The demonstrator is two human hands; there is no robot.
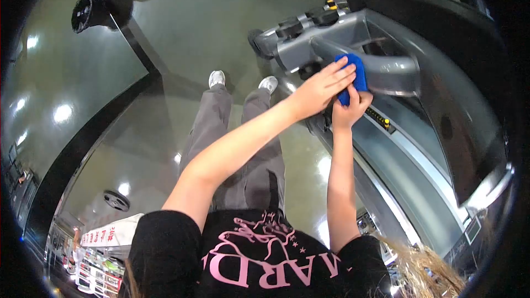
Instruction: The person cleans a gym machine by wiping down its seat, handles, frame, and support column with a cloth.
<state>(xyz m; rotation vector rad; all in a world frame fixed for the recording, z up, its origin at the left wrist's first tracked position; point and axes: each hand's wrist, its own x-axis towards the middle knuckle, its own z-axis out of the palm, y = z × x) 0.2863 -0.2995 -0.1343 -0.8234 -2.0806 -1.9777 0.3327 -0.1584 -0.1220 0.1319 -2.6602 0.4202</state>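
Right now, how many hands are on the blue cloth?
2: the left hand, fingers extended over the blue cloth, and the right hand, at the cloth's lower end in the image. No other shows there, though the fingers cover part of it.

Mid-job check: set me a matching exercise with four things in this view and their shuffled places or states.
1. Blue cloth
2. Pair of white shoes
3. Round dark weight plate
4. Black short-sleeved shirt

A. At the view's lower left
B. Printed in pink
C. Touched by the left hand and right hand
D. On the shiny floor

Pairs: 1-C, 2-D, 3-A, 4-B
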